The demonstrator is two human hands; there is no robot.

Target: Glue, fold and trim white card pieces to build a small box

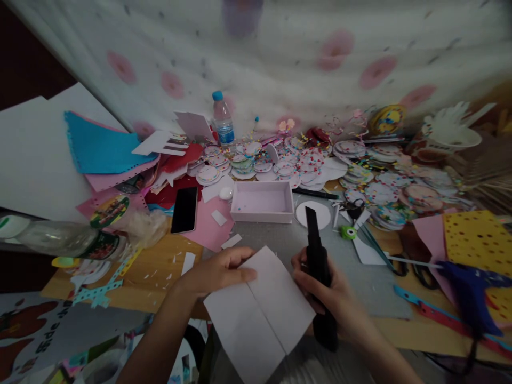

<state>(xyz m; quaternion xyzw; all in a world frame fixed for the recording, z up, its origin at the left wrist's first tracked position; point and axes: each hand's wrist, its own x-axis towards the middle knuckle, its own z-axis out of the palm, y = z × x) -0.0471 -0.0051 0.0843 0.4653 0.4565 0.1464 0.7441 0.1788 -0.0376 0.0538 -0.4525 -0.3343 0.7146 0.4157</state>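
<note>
My left hand [230, 272] pinches the upper left edge of a sheet of white card [260, 314], thumb on top. A dark straight line, a cut or a crease, runs across the card, which is tilted over the table's front edge. My right hand [320, 285] is wrapped round a black utility knife [316, 250], its dark blade pointing up and away from me. The knife is just right of the card. Beyond both hands sits a shallow open white box [262, 200], with a white paper disc [314, 214] to its right.
A phone [184, 209] lies on the left, near a lying plastic bottle [80, 238]. Decorated paper discs [284, 165] pile up at the back beside an upright water bottle [223, 120]. Scissors [394, 261] and a blue glue gun [468, 288] lie right, partly on the grey mat [376, 293].
</note>
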